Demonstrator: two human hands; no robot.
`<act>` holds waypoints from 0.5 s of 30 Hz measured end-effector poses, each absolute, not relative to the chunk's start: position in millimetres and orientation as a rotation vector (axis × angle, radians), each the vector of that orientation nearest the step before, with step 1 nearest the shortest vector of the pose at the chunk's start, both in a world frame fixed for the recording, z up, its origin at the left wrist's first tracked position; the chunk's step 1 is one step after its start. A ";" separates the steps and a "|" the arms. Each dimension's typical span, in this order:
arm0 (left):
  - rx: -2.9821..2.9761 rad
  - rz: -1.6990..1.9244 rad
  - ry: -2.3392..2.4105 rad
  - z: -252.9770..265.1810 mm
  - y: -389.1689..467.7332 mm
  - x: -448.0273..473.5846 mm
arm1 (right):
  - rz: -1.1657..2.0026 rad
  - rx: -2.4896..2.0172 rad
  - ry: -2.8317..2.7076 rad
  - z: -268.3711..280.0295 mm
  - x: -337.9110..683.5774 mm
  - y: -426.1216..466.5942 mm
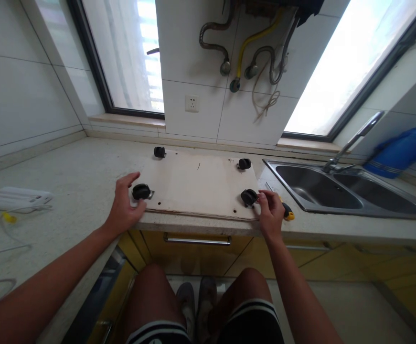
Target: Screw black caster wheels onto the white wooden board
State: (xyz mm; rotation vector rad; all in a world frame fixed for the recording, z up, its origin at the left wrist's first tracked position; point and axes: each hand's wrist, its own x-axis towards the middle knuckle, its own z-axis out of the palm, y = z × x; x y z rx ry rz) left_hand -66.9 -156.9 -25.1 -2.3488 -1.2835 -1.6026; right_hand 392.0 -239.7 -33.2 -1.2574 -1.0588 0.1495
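Observation:
A flat white board (197,184) lies on the countertop, its near edge close to the counter's front. Black caster wheels point up at its corners: near left (141,191), near right (249,197), far left (159,152) and far right (244,164). My left hand (124,203) is at the board's near left corner, thumb and fingers spread around the caster there. At the near right corner, my right hand (271,212) has its fingertips closed at the side of the caster. A screwdriver (288,211) with a yellow and black handle lies partly behind my right hand.
A double steel sink (301,186) with a tall faucet (354,138) is on the right, beside a blue object (401,148). A white power strip (16,197) and cables lie on the left counter. Pipes (243,48) hang on the wall ahead. Yellow drawers (197,255) sit below.

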 end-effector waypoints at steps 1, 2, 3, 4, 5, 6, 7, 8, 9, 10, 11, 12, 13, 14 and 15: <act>-2.272 -1.625 -1.303 -25.5 -155.8 -69.7 | 0.152 -1.258 -1.060 -33.2 392.2 -239.8; -2.203 -1.647 -1.326 -26.2 -154.7 -72.4 | 0.153 -1.259 -1.062 -33.4 392.5 -239.8; -2.154 -1.671 -1.346 -27.1 -153.6 -74.7 | 0.155 -1.261 -1.064 -33.7 392.9 -239.9; -2.137 -1.691 -1.362 -28.0 -152.7 -76.1 | 0.155 -1.262 -1.066 -34.2 393.4 -239.9; -2.153 -1.709 -1.369 -28.9 -152.2 -76.5 | 0.156 -1.264 -1.066 -34.7 393.8 -239.9; -2.199 -1.720 -1.370 -29.6 -152.2 -75.8 | 0.157 -1.264 -1.066 -35.4 394.2 -239.9; -2.261 -1.719 -1.366 -30.0 -152.6 -74.3 | 0.158 -1.264 -1.065 -36.1 394.5 -239.8; -2.329 -1.702 -1.361 -30.1 -153.5 -72.2 | 0.158 -1.263 -1.064 -36.7 394.7 -239.7; -2.391 -1.674 -1.357 -29.9 -154.6 -69.7 | 0.157 -1.262 -1.063 -37.3 394.8 -239.5; -2.435 -1.639 -1.351 -29.4 -155.7 -67.2 | 0.157 -1.262 -1.063 -37.8 394.8 -239.3; -2.461 -1.610 -1.336 -28.8 -156.6 -65.1 | 0.158 -1.262 -1.063 -38.1 394.7 -239.2; -2.472 -1.591 -1.314 -28.3 -157.0 -63.7 | 0.158 -1.262 -1.065 -38.3 394.7 -239.1; -2.465 -1.586 -1.287 -28.0 -157.0 -63.2 | 0.158 -1.263 -1.066 -38.4 394.6 -239.1; -2.438 -1.586 -1.267 -27.9 -156.3 -63.7 | 0.156 -1.264 -1.066 -38.4 394.6 -239.1; -2.385 -1.589 -1.262 -28.1 -155.2 -65.2 | 0.151 -1.266 -1.066 -38.3 394.6 -239.2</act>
